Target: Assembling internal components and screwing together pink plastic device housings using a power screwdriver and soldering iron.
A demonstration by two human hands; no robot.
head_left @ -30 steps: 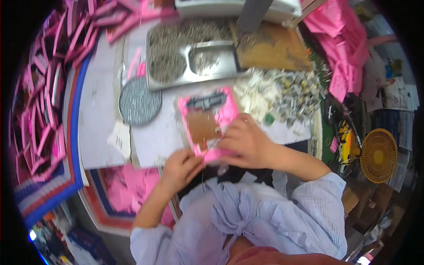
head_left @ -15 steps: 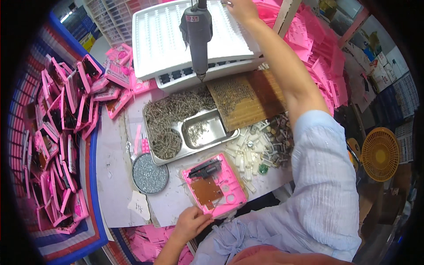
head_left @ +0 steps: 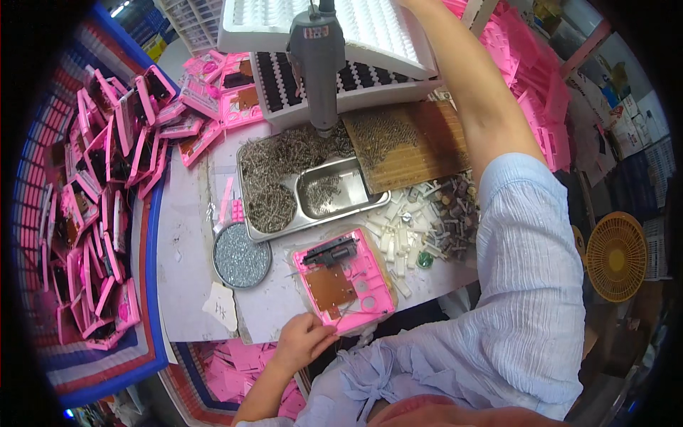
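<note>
A pink plastic casing [head_left: 347,280] with a brown circuit board and a black part inside lies open on the table near its front edge. My left hand [head_left: 302,340] rests at the casing's near left corner, fingers curled and touching its edge. My right arm [head_left: 478,107] reaches up and away toward the top of the view; its hand is cut off by the frame edge. A grey electric screwdriver [head_left: 319,60] hangs upright above the metal tray [head_left: 313,188], apart from both hands.
The metal tray holds heaps of small screws. A round tin [head_left: 242,254] of tiny screws sits left of the casing. White and brown small parts [head_left: 427,220] lie to the right. Pink casings fill a blue crate [head_left: 99,192] at left. White slotted trays [head_left: 356,28] stand behind.
My right hand left the pink casing and rose toward the top of the view. My left hand stayed at the casing's near corner. The view tilted upward, showing the hanging screwdriver.
</note>
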